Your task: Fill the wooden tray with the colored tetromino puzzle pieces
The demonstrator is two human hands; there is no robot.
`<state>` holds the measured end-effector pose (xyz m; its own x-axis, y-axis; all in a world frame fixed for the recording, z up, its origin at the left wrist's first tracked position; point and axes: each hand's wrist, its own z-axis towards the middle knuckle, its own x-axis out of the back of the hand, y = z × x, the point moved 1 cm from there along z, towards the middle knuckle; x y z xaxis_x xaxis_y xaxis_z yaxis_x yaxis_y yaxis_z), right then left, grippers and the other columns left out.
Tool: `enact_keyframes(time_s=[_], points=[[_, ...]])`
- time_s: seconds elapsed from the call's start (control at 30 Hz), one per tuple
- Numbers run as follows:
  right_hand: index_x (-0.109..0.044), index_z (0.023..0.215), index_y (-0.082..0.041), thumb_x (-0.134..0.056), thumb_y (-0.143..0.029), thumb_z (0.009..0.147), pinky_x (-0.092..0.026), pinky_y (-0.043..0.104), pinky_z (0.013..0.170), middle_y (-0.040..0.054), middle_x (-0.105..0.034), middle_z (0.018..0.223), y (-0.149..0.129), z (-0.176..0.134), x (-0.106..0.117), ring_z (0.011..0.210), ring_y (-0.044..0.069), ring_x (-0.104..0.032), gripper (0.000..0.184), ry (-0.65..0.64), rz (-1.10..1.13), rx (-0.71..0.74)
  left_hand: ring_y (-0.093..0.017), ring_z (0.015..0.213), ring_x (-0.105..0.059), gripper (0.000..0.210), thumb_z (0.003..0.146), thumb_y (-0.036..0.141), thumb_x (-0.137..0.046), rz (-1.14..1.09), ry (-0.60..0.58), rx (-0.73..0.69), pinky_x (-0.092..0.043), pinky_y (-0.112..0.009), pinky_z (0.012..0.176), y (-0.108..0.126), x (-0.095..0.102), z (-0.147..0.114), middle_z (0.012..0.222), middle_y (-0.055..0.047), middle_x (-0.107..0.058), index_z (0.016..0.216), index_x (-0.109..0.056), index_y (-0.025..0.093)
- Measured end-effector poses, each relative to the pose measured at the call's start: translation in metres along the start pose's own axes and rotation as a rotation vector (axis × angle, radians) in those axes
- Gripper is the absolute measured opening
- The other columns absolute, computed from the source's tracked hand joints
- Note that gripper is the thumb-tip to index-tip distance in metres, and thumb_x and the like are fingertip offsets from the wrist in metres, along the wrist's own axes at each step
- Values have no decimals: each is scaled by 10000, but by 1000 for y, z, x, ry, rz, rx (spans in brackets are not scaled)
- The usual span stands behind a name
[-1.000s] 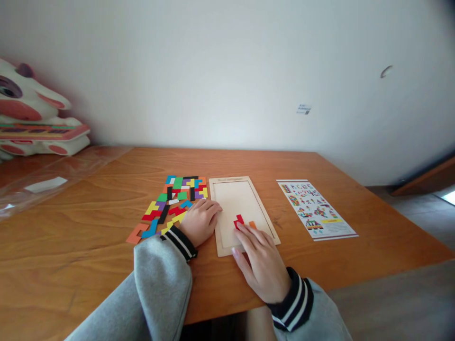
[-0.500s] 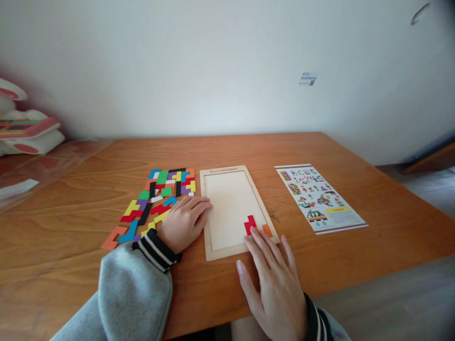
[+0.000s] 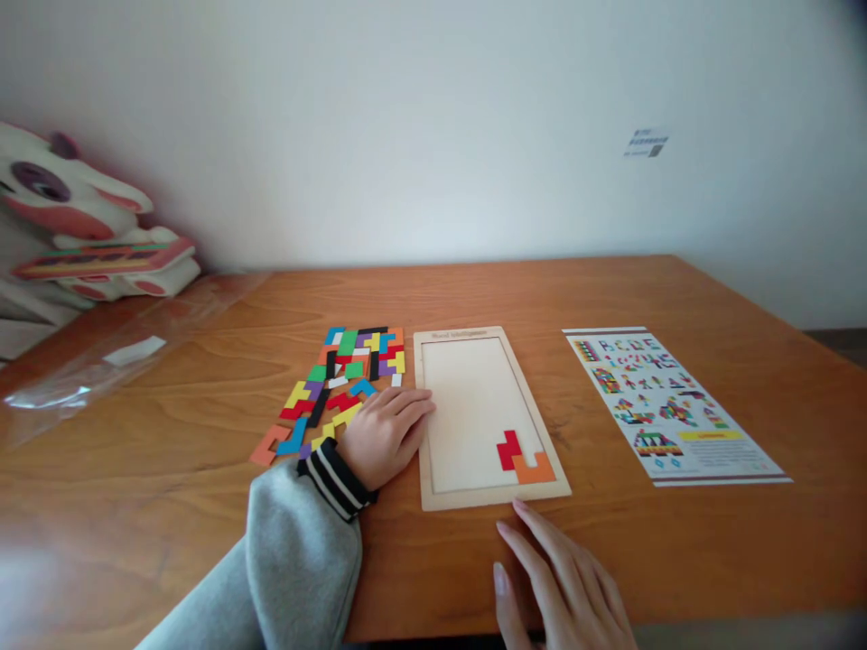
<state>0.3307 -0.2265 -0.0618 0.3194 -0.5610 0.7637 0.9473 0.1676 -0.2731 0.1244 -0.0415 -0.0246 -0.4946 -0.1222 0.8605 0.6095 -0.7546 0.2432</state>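
A wooden puzzle tray (image 3: 495, 499) lies flat on the table. In its lower right corner sit a red puzzle piece (image 3: 508, 451) and an orange U-shaped piece (image 3: 535, 469), touching each other. My left hand (image 3: 387, 433) lies with fingers stretched out over the tray's left rim and holds nothing I can see. Just below the tray's front edge is my right hand (image 3: 562, 582), open, its fingers spread and bare. Beside my left hand are colourful puzzle pieces (image 3: 352, 341), some fitted together, others loose; the hand may hide some.
A printed pattern sheet (image 3: 677, 406) lies right of the tray on the wooden table (image 3: 610, 298). Far left stand a toy animal with a keyboard (image 3: 101, 262) and a clear plastic bag (image 3: 88, 379). A white wall (image 3: 406, 135) closes off the back.
My right hand has drawn back from the tray toward the table's front edge, uncovering the orange piece. My left hand stays on the rim. The view has swung left.
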Motion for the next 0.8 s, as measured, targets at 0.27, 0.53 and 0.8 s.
enact_keyframes(time_s=[0.27, 0.53, 0.8], points=[[-359, 1561, -249, -546, -349, 924, -469, 493, 941, 64, -630, 1392, 14, 6, -1, 1162, 322, -661, 670, -64, -97, 217, -233, 1089, -681, 248, 941, 199, -537, -7, 28, 23, -578, -400, 933, 0, 4, -4, 1242, -89, -704, 1159, -653, 189], [-362, 1553, -207, -541, -322, 934, -416, 478, 1022, 86, -650, 1366, 18, 6, -3, 1207, 303, -637, 654, -93, -100, 270, -234, 1067, -689, 246, 955, 282, -520, 121, 242, 248, -552, -409, 979, -65, 50, -28, 1162, -96, -726, 1113, -681, 184], [-451, 1475, -180, -527, -445, 960, -456, 457, 955, 133, -532, 1485, 15, -1, -2, 1177, 321, -624, 584, -85, -102, 155, -261, 1186, -640, 374, 942, 393, -503, 14, 32, 244, -493, -433, 1073, -94, 105, -116, 1263, -98, -698, 1230, -655, 209]])
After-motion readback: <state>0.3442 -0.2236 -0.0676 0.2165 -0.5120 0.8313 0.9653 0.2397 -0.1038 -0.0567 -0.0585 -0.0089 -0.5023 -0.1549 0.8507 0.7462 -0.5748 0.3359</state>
